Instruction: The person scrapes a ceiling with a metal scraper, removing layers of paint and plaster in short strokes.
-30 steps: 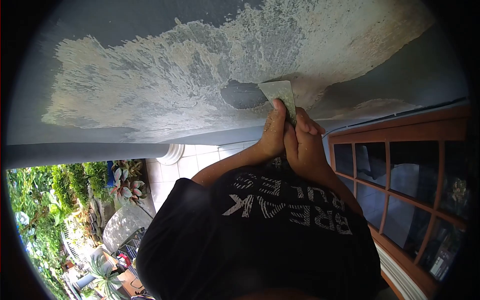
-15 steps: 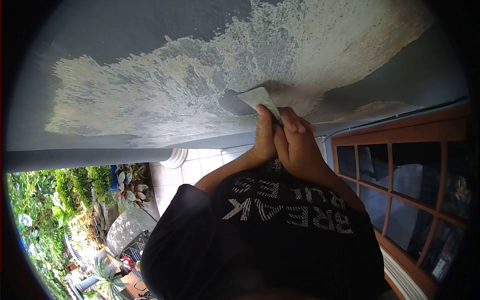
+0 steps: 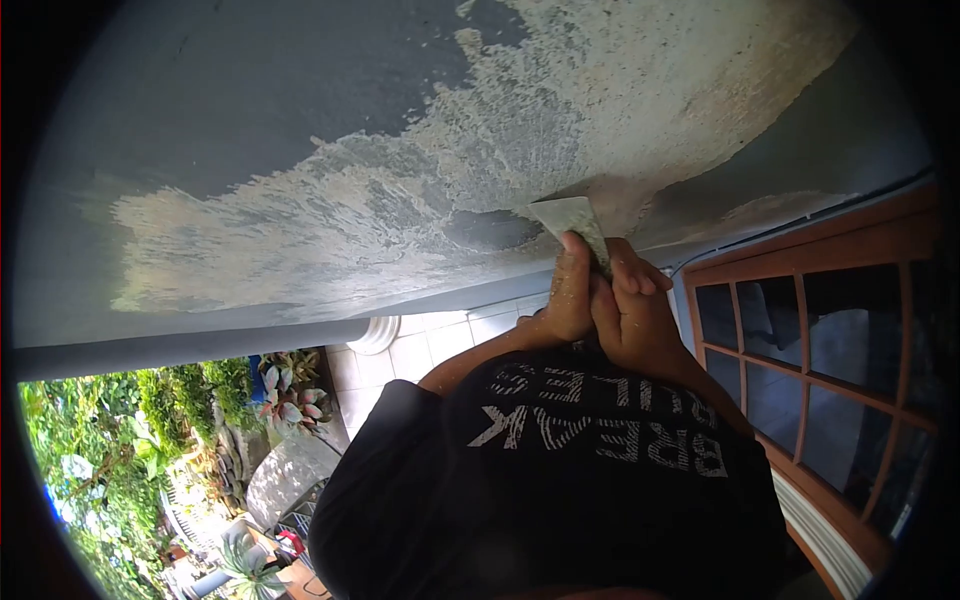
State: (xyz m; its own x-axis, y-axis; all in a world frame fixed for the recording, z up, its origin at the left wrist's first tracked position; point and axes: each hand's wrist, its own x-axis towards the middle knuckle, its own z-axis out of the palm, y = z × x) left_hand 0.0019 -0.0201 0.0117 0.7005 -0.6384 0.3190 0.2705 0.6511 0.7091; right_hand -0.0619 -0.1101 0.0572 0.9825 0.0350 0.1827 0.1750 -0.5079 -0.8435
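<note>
Both my hands grip a putty knife with a pale, flat, roughly triangular blade (image 3: 572, 214). Its leading edge lies against, or very close to, the scraped surface above me. My left hand (image 3: 568, 298) is closed on it, the thumb pressed along the blade. Fingers of my right hand (image 3: 636, 300) wrap the lower end from the other side, against the left hand. The handle is hidden by my hands. Around the blade spreads a rough, pale plaster patch (image 3: 390, 190) bordered by grey paint (image 3: 250, 100). A smooth dark grey spot (image 3: 490, 230) sits just left of the blade.
At right stands a brown-framed paned window (image 3: 800, 350), with a dark cable (image 3: 810, 215) above it. A white column base (image 3: 375, 335) and pale floor tiles (image 3: 405, 358) show below the surface. Plants (image 3: 190, 400) and a round grey tabletop (image 3: 290, 475) are at lower left.
The whole view has shifted, putting the surface and window lower and further right. Against the dark grey spot, the putty knife has moved right, showing more of the spot. Both hands keep their hold.
</note>
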